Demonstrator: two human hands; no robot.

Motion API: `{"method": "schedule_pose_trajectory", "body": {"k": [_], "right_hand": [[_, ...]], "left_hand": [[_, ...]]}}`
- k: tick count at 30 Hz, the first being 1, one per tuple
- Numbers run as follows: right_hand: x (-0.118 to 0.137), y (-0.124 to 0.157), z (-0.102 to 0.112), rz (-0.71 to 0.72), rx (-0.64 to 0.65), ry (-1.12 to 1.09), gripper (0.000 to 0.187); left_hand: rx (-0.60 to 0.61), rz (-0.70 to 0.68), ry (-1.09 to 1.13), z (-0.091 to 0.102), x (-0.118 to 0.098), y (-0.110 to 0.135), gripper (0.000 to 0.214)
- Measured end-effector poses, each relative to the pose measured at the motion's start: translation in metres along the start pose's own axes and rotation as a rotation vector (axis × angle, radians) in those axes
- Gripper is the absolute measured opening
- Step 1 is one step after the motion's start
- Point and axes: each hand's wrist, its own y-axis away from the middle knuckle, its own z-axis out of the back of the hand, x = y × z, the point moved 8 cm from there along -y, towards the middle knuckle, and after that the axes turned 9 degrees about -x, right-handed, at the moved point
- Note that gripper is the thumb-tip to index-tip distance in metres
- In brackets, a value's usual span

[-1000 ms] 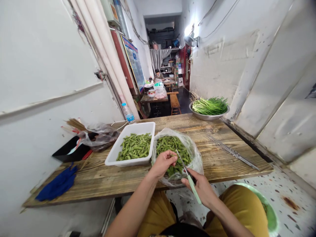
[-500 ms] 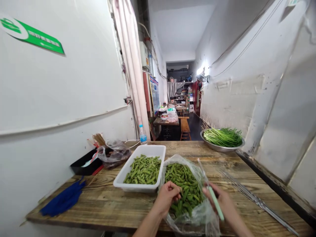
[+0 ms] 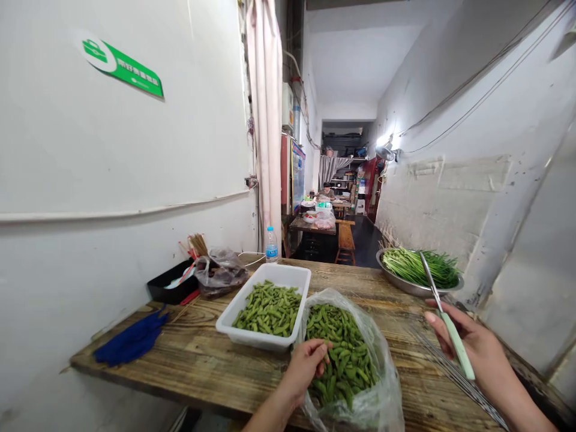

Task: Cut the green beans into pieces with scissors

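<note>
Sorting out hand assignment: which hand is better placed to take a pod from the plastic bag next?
Left, most likely: the left hand is at the pods in the plastic bag, while the right hand is off to the side, holding a green-handled tool.

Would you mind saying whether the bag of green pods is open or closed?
Open: the clear bag has its mouth spread, leaving the green pods exposed.

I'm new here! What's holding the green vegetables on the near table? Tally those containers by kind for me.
White plastic tub of green pods: 1
Clear plastic bag of more pods: 1
Metal bowl of long green stalks: 1
Total: 3 containers
</note>
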Motion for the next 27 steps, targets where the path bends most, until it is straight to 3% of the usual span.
{"method": "schedule_pose_trajectory", "body": {"k": [4, 13, 21, 24, 27], "right_hand": [[-0.018, 0.007, -0.001, -0.066, 0.018, 0.046, 0.061], [-0.025, 0.001, 0.019, -0.07, -0.007, 0.032, 0.06], [-0.043, 0.009, 0.024, -0.172, -0.014, 0.001, 0.067], [-0.046, 0.016, 0.018, -0.154, -0.044, -0.06, 0.071], [-0.05, 0.038, -0.009, -0.15, -0.01, -0.108, 0.067]], "left_hand": [[-0.003, -0.009, -0.006, 0.0, -0.001, 0.001, 0.043], [-0.004, -0.021, -0.015, 0.0, -0.001, 0.004, 0.045], [-0.031, -0.044, -0.012, 0.005, 0.0, -0.001, 0.043], [-0.054, -0.043, -0.002, 0.007, -0.001, -0.001, 0.044], [-0.061, -0.064, -0.016, 0.005, -0.006, 0.005, 0.038]]}}
